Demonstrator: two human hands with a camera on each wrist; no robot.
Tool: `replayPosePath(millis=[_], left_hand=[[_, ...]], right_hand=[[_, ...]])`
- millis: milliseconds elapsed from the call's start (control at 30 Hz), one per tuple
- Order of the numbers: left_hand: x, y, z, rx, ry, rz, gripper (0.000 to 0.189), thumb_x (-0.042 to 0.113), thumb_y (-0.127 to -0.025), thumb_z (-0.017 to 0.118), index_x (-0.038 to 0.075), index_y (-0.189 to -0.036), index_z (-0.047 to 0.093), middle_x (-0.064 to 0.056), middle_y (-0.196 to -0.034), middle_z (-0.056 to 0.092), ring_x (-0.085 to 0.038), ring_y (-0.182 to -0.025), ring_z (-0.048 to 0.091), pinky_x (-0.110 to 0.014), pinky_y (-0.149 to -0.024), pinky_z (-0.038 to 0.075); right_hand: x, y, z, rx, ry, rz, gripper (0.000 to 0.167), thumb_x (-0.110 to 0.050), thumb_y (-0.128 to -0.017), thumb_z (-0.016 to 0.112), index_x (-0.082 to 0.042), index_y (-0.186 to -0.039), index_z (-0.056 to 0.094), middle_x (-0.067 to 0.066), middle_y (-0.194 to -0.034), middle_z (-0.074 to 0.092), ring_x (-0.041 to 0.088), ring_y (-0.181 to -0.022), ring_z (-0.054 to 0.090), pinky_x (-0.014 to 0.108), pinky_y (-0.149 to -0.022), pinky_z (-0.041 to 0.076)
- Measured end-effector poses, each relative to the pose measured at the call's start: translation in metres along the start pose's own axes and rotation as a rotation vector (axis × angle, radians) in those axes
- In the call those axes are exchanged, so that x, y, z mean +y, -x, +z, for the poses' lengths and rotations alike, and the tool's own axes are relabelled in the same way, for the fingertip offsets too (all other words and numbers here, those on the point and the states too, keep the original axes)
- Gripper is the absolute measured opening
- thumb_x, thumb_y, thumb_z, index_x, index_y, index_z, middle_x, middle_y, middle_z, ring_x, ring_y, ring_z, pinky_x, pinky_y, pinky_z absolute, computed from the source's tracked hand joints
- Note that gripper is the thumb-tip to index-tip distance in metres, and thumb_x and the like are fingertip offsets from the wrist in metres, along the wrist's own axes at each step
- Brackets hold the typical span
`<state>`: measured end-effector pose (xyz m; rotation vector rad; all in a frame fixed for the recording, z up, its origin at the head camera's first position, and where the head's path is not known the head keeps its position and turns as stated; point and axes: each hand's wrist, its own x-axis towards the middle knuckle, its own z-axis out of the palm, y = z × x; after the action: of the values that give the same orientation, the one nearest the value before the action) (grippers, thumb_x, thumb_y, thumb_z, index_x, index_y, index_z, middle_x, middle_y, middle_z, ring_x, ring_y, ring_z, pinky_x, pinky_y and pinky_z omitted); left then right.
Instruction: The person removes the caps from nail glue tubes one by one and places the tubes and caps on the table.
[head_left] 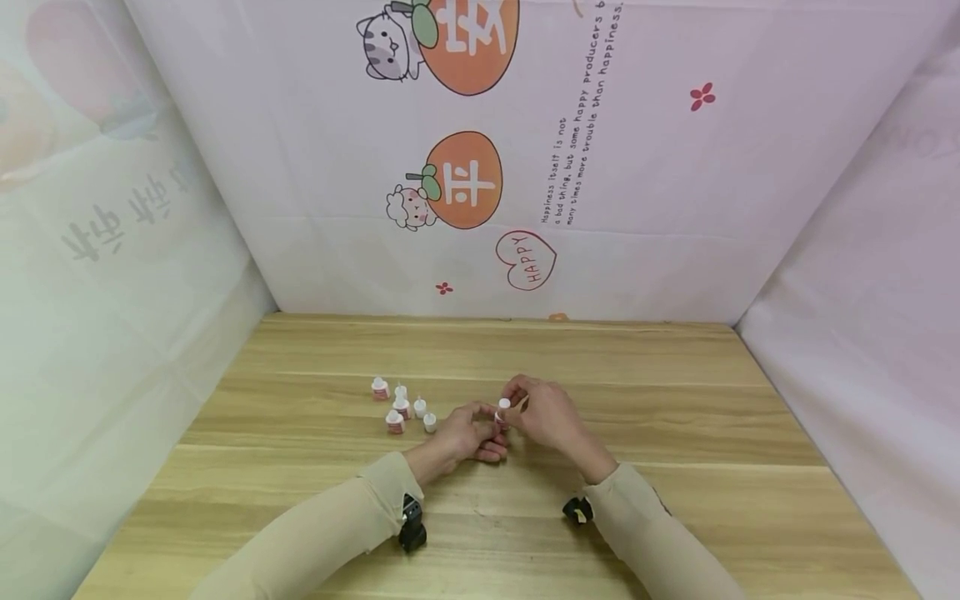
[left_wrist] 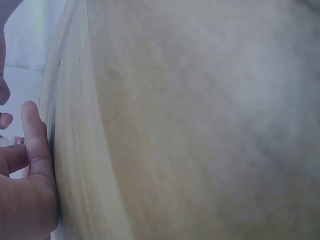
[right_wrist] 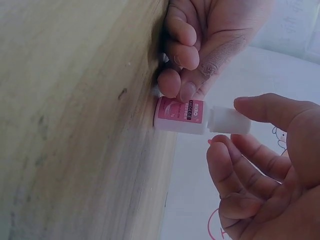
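A small bottle [right_wrist: 176, 119] with a pink nail glue label stands upright on the wooden table between the two hands. My left hand [head_left: 462, 435] grips its body, with thumb and fingertips at the label's side in the right wrist view. The white cap [right_wrist: 231, 120] sits on top of the bottle, and my right hand [head_left: 551, 412] pinches it between the thumb and the fingers. Most of the bottle is hidden behind the left fingers [left_wrist: 36, 132] in the left wrist view.
Left of the hands stand several small pink-labelled bottles [head_left: 380, 390], close together. Beside them are small white pieces with thin tips [head_left: 420, 408]. Printed white cloth walls [head_left: 637, 250] enclose the table [head_left: 675, 392] at the back and sides.
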<state>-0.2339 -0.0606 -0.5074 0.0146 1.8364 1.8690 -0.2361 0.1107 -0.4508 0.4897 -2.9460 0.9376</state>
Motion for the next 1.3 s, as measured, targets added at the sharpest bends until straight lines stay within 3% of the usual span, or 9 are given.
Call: replayPosePath(millis=[1300], left_hand=[[0.0009, -0.0005, 0.0007, 0.006, 0.008, -0.009, 0.023, 0.002, -0.102, 0.051, 0.000, -0.125, 0.052, -0.015, -0.093, 0.068, -0.015, -0.068, 0.071, -0.028, -0.066, 0.064]], right_hand=[[-0.0008, 0.0018, -0.0008, 0.005, 0.028, 0.012, 0.011, -0.027, -0.087, 0.076, -0.022, -0.094, 0.068, -0.006, -0.090, 0.071, 0.011, -0.079, 0.063, 0.031, -0.069, 0.052]])
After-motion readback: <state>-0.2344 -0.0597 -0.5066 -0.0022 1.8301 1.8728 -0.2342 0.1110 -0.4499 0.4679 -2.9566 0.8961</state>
